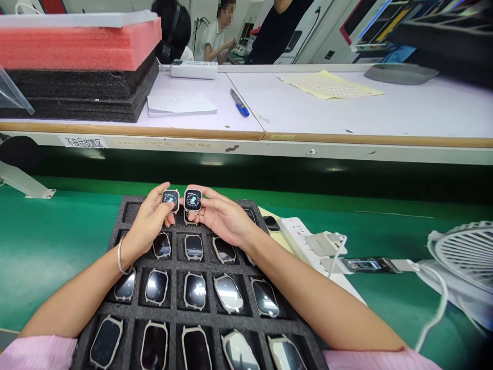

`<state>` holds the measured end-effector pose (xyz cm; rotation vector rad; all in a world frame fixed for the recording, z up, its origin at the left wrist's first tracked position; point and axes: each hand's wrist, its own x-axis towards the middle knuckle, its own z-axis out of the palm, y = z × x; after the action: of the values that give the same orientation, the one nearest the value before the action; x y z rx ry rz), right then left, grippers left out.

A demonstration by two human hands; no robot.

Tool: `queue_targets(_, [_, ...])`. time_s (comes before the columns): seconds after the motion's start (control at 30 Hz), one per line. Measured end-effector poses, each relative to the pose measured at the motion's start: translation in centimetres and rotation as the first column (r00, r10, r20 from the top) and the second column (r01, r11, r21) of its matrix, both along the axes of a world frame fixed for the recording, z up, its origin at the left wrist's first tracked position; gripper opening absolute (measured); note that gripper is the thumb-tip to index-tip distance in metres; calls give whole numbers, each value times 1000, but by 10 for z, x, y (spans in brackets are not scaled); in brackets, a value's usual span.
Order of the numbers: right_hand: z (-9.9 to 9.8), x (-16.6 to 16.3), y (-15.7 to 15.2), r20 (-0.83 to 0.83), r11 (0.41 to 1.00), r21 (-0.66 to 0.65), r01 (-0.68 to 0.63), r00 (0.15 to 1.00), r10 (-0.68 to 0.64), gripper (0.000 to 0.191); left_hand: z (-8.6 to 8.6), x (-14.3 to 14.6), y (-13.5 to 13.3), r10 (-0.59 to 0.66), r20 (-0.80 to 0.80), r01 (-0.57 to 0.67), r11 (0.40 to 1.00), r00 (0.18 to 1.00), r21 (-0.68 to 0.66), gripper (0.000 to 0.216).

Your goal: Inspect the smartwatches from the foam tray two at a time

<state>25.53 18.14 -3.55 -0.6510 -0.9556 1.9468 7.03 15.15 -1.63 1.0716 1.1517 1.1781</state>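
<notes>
Currently, the left hand point(154, 208) has its fingers closed on a lit watch point(170, 197), thumb across its front; the right hand point(221, 211) grips a second watch point(193, 200) between its fingers, beside the first. Below the fingers lies a foam tray point(192, 317) holding further watches point(194, 291).

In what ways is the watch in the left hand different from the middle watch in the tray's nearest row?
The held watch shows a lit dial; the tray watch has a dark screen. The held watch is gripped by the left hand, partly covered; the tray watch lies untouched in the foam tray. Both have a pale frame and rounded corners.
</notes>
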Motion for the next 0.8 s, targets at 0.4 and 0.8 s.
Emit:
queue_targets(0.4, [4, -3, -6, 111, 983, 170, 69, 990, -89, 47, 1, -3, -1, -44, 93, 38, 997, 995, 68, 58])
queue_targets(0.8, [4, 0, -5, 140, 974, 224, 36, 988, -69, 41, 5, -1, -1, -32, 56, 30, 999, 998, 37, 43])
